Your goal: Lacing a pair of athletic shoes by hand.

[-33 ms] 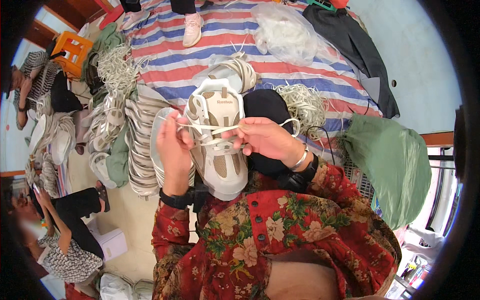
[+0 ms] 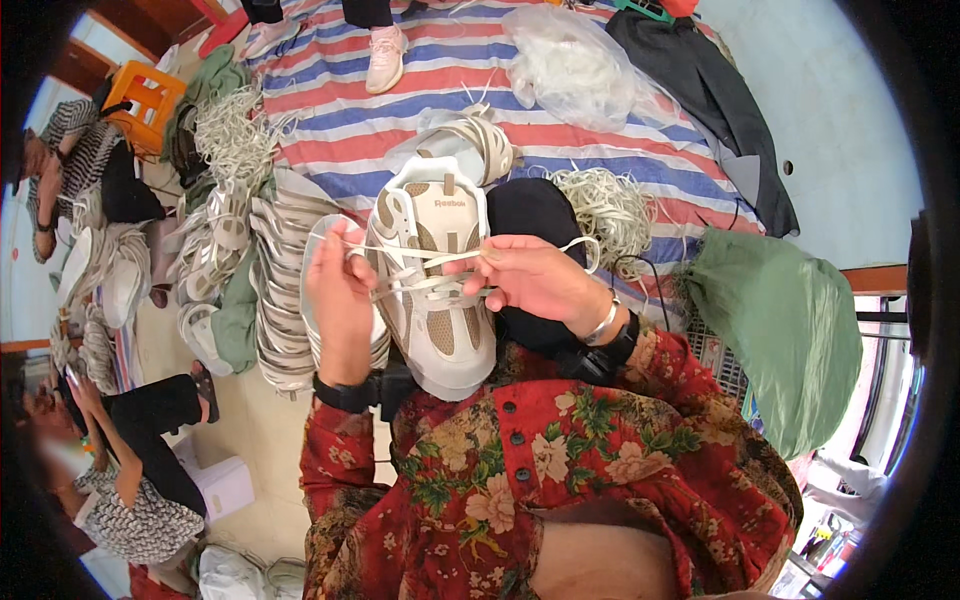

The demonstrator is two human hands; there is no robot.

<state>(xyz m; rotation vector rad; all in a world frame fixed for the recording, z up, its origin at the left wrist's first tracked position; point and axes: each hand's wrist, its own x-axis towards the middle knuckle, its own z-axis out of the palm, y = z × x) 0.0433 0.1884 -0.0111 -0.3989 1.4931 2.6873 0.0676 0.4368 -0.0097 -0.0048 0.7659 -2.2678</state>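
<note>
I have the cream-and-tan shoe (image 2: 445, 328) right in front of me, its toe toward my body and its tongue (image 2: 452, 206) pointing away. My left hand (image 2: 342, 300) is off the shoe's left side, and its thumb and forefinger seem to pinch the pale lace (image 2: 452, 259) near their tips, the other fingers loosely curled. My right hand (image 2: 535, 278) is over the right edge of the upper, thumb and forefinger closed on the same lace, with a loose loop of it curving out beyond my knuckles. Between the two pinches the lace crosses the tongue, nearly straight.

To work it well, I judge that a light, even pull from both sides suits best, low over the upper, so that the rows nearer the toe aren't dragged askew. The lace looks flat (a twist would show at once on pale cord), so I'd smooth it between fingertip and thumb before tightening. I'd also mind that free loop, which could snag on my fingers. Whether the tip sits in an eyelet, I cannot tell; my fingers cover it.

To my left stands a stack of shoe pieces (image 2: 283, 300); a heap of laces (image 2: 605, 212) lies beyond my right hand.
</note>
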